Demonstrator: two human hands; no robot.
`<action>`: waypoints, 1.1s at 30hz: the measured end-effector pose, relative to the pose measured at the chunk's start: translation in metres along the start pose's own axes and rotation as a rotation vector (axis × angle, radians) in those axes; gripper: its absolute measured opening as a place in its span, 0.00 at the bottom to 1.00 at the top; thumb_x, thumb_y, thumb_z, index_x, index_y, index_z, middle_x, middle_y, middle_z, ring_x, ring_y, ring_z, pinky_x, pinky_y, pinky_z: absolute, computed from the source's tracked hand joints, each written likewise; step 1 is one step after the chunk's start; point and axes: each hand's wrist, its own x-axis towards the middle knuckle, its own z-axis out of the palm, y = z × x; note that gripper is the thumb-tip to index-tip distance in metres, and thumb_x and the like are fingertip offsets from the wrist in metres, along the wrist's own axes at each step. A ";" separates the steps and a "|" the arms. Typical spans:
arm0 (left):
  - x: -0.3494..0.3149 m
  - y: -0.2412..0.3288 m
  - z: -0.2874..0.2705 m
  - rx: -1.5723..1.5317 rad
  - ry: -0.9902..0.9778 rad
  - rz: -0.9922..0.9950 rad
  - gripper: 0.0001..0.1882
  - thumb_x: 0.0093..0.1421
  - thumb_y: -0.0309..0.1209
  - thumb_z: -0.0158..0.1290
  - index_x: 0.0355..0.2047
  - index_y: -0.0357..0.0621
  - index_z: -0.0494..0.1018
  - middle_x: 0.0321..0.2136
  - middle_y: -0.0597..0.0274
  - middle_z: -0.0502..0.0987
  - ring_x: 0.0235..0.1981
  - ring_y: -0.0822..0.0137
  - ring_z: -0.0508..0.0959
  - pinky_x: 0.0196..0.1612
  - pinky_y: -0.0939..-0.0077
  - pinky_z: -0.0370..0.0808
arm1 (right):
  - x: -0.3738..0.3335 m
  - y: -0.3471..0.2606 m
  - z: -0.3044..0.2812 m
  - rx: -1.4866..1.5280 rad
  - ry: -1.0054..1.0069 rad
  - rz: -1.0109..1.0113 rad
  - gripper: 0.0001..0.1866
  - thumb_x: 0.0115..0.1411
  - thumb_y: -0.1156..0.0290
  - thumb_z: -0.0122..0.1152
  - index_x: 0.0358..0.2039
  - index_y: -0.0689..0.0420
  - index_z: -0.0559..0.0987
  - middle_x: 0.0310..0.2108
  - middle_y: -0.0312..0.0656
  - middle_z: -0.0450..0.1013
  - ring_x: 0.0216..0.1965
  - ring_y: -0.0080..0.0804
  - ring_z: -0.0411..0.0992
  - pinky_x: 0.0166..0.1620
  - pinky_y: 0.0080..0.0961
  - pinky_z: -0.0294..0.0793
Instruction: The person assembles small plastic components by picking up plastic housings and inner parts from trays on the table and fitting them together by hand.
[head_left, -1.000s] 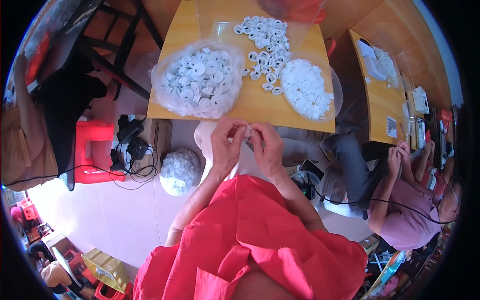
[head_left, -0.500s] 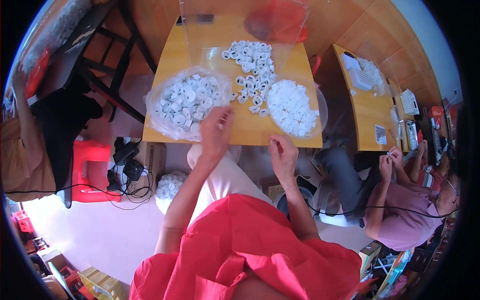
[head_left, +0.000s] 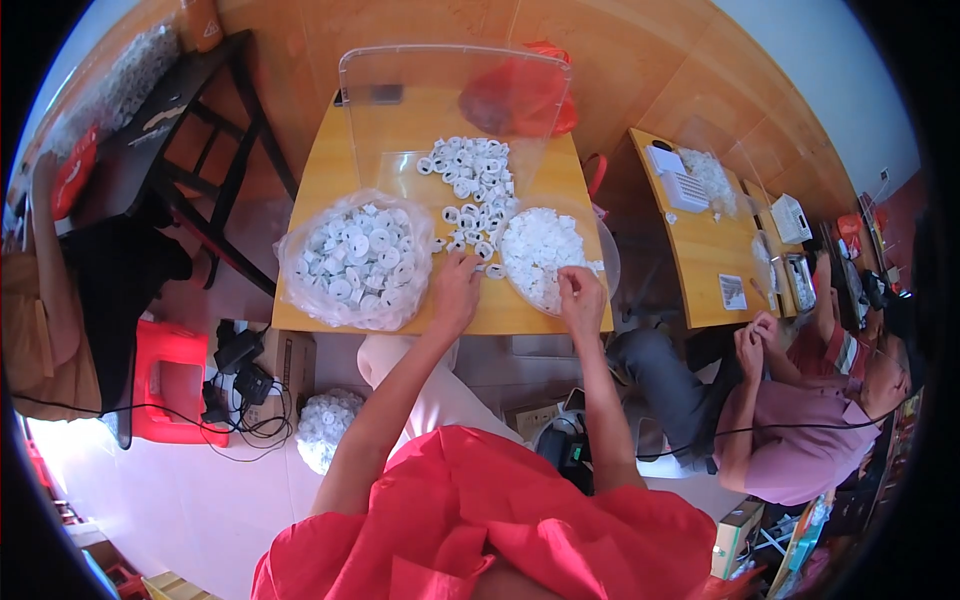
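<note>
My left hand (head_left: 457, 292) rests at the near end of a group of small white ring-shaped parts (head_left: 470, 165) with dark centres. Its fingertips point down among the closest rings; the back of the hand hides whether one is gripped. My right hand (head_left: 583, 300) is over the near right part of a round clear tray heaped with small white pieces (head_left: 543, 245). Thumb and fingers are pinched together there, and anything between them is too small to make out. Left of my left hand sits a clear plastic bag (head_left: 290, 285) full of white round parts (head_left: 355, 250).
A clear upright panel (head_left: 455, 48) stands across the wooden table (head_left: 480, 320), with a red plastic bag (head_left: 550, 95) behind it. At right, a co-worker (head_left: 800, 430) sits by another table (head_left: 695, 270). A red stool (head_left: 165, 425) and black cables (head_left: 250, 385) are at left.
Both hands have moved forward from above the table's near edge, the left to the rings and the right to the white pieces. The view has shifted, so the table appears lower.
</note>
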 end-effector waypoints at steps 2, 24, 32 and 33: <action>-0.002 0.007 -0.007 -0.102 -0.007 -0.072 0.10 0.46 0.19 0.53 0.32 0.40 0.74 0.30 0.55 0.72 0.30 0.58 0.73 0.34 0.69 0.71 | 0.018 0.010 0.003 -0.176 -0.055 -0.040 0.06 0.50 0.78 0.57 0.31 0.61 0.77 0.26 0.46 0.71 0.26 0.41 0.72 0.32 0.30 0.71; -0.060 0.064 -0.108 -1.108 -0.214 -0.576 0.22 0.54 0.19 0.52 0.51 0.41 0.65 0.43 0.59 0.74 0.44 0.73 0.73 0.48 0.80 0.68 | 0.031 0.024 0.020 -0.222 0.033 -0.269 0.08 0.54 0.78 0.54 0.35 0.61 0.77 0.26 0.46 0.72 0.27 0.39 0.72 0.32 0.29 0.72; -0.071 0.057 -0.117 -1.171 -0.305 -0.598 0.22 0.53 0.18 0.52 0.49 0.39 0.64 0.46 0.56 0.72 0.47 0.71 0.71 0.52 0.78 0.67 | -0.007 -0.034 0.007 0.814 -0.273 0.541 0.13 0.57 0.78 0.54 0.43 0.60 0.76 0.26 0.35 0.72 0.25 0.18 0.71 0.29 0.14 0.74; -0.072 0.056 -0.115 -1.173 -0.296 -0.596 0.21 0.53 0.18 0.52 0.48 0.38 0.65 0.46 0.56 0.72 0.48 0.71 0.71 0.53 0.78 0.67 | -0.010 -0.041 0.008 0.862 -0.317 0.557 0.13 0.56 0.78 0.54 0.43 0.60 0.76 0.26 0.35 0.72 0.25 0.18 0.71 0.30 0.14 0.74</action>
